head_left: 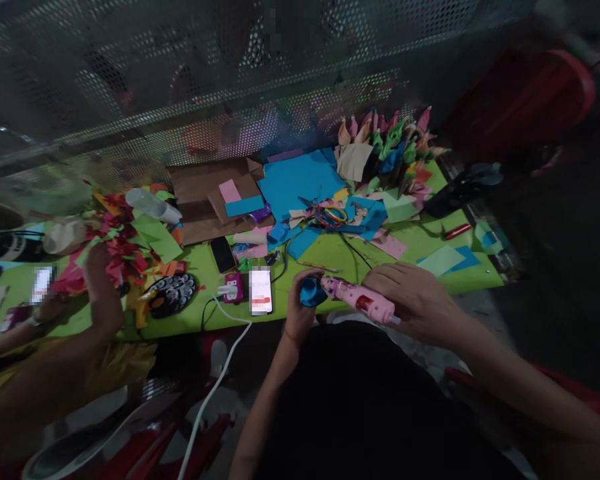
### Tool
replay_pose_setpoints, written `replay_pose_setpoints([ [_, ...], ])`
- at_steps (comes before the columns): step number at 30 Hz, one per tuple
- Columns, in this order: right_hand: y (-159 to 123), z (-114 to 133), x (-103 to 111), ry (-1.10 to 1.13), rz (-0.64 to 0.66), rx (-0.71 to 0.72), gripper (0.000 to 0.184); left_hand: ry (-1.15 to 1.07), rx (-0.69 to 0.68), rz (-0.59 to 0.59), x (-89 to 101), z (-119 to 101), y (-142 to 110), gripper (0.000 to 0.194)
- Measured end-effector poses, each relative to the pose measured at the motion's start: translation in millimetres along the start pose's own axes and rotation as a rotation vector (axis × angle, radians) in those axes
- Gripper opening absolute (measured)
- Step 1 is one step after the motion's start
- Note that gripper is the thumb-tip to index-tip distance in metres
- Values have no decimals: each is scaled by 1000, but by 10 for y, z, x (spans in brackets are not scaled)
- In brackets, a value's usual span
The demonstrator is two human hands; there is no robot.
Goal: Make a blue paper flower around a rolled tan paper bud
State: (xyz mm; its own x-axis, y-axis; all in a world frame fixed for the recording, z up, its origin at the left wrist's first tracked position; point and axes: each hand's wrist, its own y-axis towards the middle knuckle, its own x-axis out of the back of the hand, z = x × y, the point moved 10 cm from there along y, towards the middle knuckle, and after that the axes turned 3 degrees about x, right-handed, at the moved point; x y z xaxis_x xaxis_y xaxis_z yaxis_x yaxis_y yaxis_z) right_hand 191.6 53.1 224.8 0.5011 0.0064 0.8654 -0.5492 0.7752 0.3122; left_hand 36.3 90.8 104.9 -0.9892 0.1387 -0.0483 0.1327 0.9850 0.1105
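My left hand (300, 308) is closed around a small blue rolled paper piece (310, 291) at the near edge of the green table (330, 253). My right hand (415, 299) grips a pink glue gun (360, 300), whose nozzle points left and touches the blue piece. A black cord (353, 252) runs from the glue gun area back across the table.
Blue paper sheets (300, 180), cardboard (205, 193), scissors (330, 215) and folded paper flowers (390, 143) lie further back. A lit phone (261, 291), a dark phone (223, 254) and a charger with white cable (233, 291) sit left of my hands. Another person's arm (80, 333) reaches in at the left.
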Motion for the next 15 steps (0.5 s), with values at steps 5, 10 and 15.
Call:
replay_pose_setpoints([
  [5,26,35,17,-3,-1,17,14,-13,6,6,-25,-16,9,26],
  [10,-4,13,43,-34,-1,-12,16,17,3,-16,-13,-42,25,25],
  [15,-45,-6,66,-49,-7,-13,18,-1,-2,-15,-36,-38,28,27],
])
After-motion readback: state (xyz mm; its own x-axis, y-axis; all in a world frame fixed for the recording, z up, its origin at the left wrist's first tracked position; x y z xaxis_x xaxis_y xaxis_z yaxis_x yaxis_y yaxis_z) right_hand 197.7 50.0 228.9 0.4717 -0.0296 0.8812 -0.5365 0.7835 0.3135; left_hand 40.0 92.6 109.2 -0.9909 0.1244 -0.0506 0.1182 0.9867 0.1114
